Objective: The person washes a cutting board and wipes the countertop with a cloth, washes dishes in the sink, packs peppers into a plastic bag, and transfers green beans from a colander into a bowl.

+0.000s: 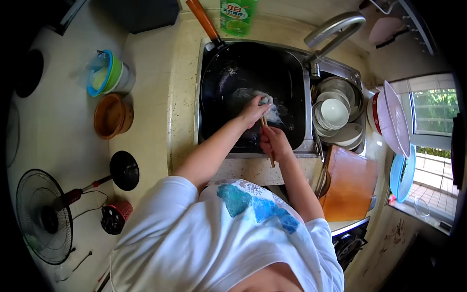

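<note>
My left hand [253,110] is closed around a pale, soft-looking scrubber [265,100], and the upper ends of the chopsticks [264,120] are pressed into it. Whether the scrubber is a cloth or a sponge I cannot tell. Lower down, my right hand [275,143] grips the same wooden chopsticks, whose ends stick out below the fist. Both hands are over a large dark wok [228,114] in the sink [308,97]. White suds [274,116] show beside the left hand. The wok's brown wooden handle [204,20] leans out at the upper left.
A steel faucet [335,28] arches over the sink's right side. Stacked bowls and plates [335,114] fill the right basin. A green detergent bottle [237,17] stands behind the sink. A wooden cutting board [349,185] lies at right; a fan [46,214] stands at left.
</note>
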Demonstrator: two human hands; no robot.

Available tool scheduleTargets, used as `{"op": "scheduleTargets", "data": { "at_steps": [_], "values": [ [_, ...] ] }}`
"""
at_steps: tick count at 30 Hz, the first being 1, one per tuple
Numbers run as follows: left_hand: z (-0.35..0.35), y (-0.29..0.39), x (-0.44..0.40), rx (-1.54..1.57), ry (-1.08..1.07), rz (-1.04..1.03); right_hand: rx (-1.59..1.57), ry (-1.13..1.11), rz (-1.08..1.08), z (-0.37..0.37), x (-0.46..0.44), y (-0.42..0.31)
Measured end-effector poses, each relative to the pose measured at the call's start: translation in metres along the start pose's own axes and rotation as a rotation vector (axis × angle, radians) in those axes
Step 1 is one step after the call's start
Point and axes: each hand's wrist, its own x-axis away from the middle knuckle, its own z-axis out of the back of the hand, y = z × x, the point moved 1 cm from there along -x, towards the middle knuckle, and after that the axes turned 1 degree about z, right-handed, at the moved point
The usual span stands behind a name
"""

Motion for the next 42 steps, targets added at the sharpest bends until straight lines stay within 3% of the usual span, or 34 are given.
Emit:
{"op": "scheduleTargets", "data": {
  "at_steps": [2,4,6,8,9,10,12,15,18,20,22,24,26,28,30,32,34,36,38,40,42],
  "values": [
    [0.003,0.002,-0.009,-0.08,0.108,-0.008,-0.017,-0.041,-0.006,0.002,0.006,0.002],
    [0.015,0.008,-0.02,-0.474,0.359,-0.121,0.025,-0.049,-0.051,0.002,0.023,0.002],
    [0.029,0.019,-0.024,-0.535,0.404,-0.059,0.069,-0.045,-0.09,0.009,0.034,0.0],
    [0.044,0.005,-0.03,-0.724,0.363,-0.228,0.273,0.094,0.091,0.022,0.038,-0.006],
    [0.045,-0.006,-0.028,-0.921,0.304,-0.25,0.4,0.129,0.063,0.027,0.034,-0.019],
    [0.039,-0.014,-0.018,-1.334,0.248,-0.327,0.535,0.095,0.048,0.042,0.017,-0.021],
    [0.027,-0.033,-0.015,-1.339,-0.027,-0.029,0.525,0.188,-0.008,0.051,-0.011,-0.025],
    [0.013,-0.038,-0.013,-0.189,-0.131,0.227,0.599,0.156,-0.016,0.062,-0.044,-0.017],
    [0.001,-0.038,-0.023,-0.192,0.079,0.196,0.658,0.174,0.053,0.039,-0.041,-0.003],
    [-0.003,-0.036,-0.034,-0.204,0.278,0.123,0.685,0.118,0.231,0.026,-0.031,0.001],
    [0.007,-0.031,-0.044,-0.728,0.437,0.058,0.68,0.14,0.187,0.016,-0.009,-0.008],
    [0.02,-0.016,-0.047,-0.974,0.499,-0.085,0.533,0.069,0.138,0.013,0.011,-0.011],
    [0.032,-0.008,-0.047,-0.798,0.507,-0.107,0.511,0.036,0.143,0.022,0.017,-0.01],
    [0.044,-0.004,-0.038,-0.824,0.478,-0.074,0.354,0.145,0.228,0.032,0.021,-0.019],
    [0.052,-0.001,-0.024,-0.963,0.365,-0.018,0.148,-0.03,0.181,0.046,0.012,-0.029],
    [0.034,0.037,0.002,-1.25,-0.026,0.094,0.237,-0.055,0.232,0.042,0.005,-0.038],
    [0.016,0.063,0.004,-1.153,0.099,0.111,0.266,-0.092,0.277,0.034,-0.006,-0.043],
    [0.011,0.08,0.003,-0.037,0.278,0.0,0.299,-0.133,0.32,0.023,-0.018,-0.045],
    [0.014,0.096,-0.003,0.418,-0.035,0.045,0.434,-0.146,0.314,0.012,-0.03,-0.039],
    [0.021,0.097,-0.01,0.527,0.029,0.053,0.421,-0.155,0.258,0.015,-0.047,-0.031],
    [0.041,0.083,-0.018,0.673,-0.158,0.056,0.806,-0.01,0.379,0.032,-0.077,-0.026]
  ]
}}
